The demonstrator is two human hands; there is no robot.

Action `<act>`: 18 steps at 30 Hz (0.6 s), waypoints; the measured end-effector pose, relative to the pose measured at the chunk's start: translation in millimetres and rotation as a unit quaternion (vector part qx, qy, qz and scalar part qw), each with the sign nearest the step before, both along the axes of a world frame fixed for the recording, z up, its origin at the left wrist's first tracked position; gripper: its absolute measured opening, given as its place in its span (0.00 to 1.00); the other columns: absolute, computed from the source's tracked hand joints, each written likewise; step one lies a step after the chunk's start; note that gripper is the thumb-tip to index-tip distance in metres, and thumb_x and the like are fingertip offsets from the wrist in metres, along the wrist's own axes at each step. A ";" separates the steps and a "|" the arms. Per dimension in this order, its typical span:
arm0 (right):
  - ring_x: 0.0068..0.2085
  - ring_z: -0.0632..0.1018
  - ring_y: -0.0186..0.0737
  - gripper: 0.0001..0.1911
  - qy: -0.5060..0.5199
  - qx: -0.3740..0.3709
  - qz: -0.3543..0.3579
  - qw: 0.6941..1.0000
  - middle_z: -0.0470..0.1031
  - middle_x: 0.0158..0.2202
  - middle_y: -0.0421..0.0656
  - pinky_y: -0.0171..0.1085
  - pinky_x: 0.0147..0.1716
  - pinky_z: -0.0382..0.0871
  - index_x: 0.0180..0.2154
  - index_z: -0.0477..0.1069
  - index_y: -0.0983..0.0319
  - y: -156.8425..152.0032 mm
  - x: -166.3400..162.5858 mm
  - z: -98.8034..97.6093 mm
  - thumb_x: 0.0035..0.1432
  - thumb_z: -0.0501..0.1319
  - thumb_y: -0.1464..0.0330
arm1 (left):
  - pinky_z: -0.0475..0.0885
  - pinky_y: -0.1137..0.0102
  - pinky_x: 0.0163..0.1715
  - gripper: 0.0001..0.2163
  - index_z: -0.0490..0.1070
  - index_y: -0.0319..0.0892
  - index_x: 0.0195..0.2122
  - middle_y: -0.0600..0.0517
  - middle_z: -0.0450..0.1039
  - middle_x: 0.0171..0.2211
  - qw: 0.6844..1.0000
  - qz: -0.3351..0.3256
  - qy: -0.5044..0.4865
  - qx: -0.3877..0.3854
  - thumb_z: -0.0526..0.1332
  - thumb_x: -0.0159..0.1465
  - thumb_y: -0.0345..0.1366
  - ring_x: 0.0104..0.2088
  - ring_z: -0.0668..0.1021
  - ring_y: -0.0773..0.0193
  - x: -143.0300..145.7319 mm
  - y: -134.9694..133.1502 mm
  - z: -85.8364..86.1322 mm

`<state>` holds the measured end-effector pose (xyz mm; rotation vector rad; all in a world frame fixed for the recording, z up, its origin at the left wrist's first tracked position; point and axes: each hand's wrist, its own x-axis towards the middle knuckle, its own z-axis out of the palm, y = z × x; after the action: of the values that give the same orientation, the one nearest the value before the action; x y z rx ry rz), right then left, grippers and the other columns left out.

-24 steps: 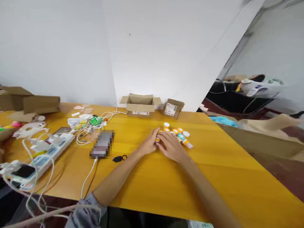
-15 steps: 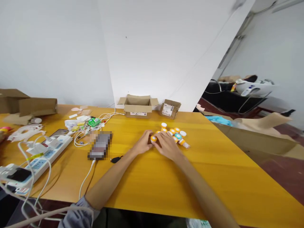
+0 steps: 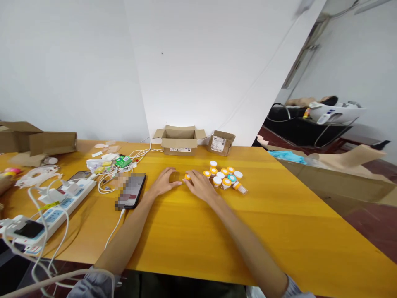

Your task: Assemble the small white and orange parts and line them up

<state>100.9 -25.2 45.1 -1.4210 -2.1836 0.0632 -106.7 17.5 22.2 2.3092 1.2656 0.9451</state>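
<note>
My left hand (image 3: 163, 181) lies on the yellow table (image 3: 198, 231), fingers stretched and slightly curled, holding nothing that I can see. My right hand (image 3: 200, 185) rests just to its right, fingertips pinched on a small yellow-capped bottle (image 3: 187, 176). A cluster of several small bottles (image 3: 223, 177) with yellow, white and teal caps stands right of that hand. One clear bottle (image 3: 241, 188) lies on its side at the cluster's near right.
A phone (image 3: 130, 191) on a white cable lies left of my left hand. A power strip (image 3: 52, 207) with chargers and tangled cables fills the left side. Open cardboard boxes (image 3: 180, 140) stand at the back by the wall, another box (image 3: 37, 140) at far left.
Both hands moved left, away from the bottle cluster, the right one bringing a yellow-capped bottle along. The left hand spread apart from the right one.
</note>
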 end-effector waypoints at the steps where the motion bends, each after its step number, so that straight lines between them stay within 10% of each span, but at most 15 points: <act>1: 0.44 0.79 0.47 0.09 0.014 -0.005 -0.003 1.000 0.78 0.44 0.48 0.41 0.41 0.70 0.47 0.72 0.58 2.0 -0.8 -1.6 0.67 0.57 0.65 | 0.68 0.58 0.60 0.21 0.73 0.47 0.51 0.46 0.74 0.54 1.000 0.021 0.001 0.007 0.69 0.59 0.49 0.58 0.74 0.52 -6.5 2.7 -1.6; 18: 0.39 0.79 0.48 0.10 0.245 0.002 -0.046 0.968 0.79 0.39 0.46 0.45 0.42 0.74 0.41 0.71 0.57 4.2 22.5 -25.9 0.62 0.57 0.60 | 0.69 0.56 0.58 0.16 0.73 0.45 0.46 0.45 0.75 0.50 0.989 0.136 0.028 0.049 0.66 0.62 0.47 0.54 0.76 0.51 -39.3 -1.4 -2.3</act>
<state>123.4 -21.0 19.1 -1.3322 -1.7090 0.3390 -146.0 16.0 19.9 2.2884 1.6227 1.0561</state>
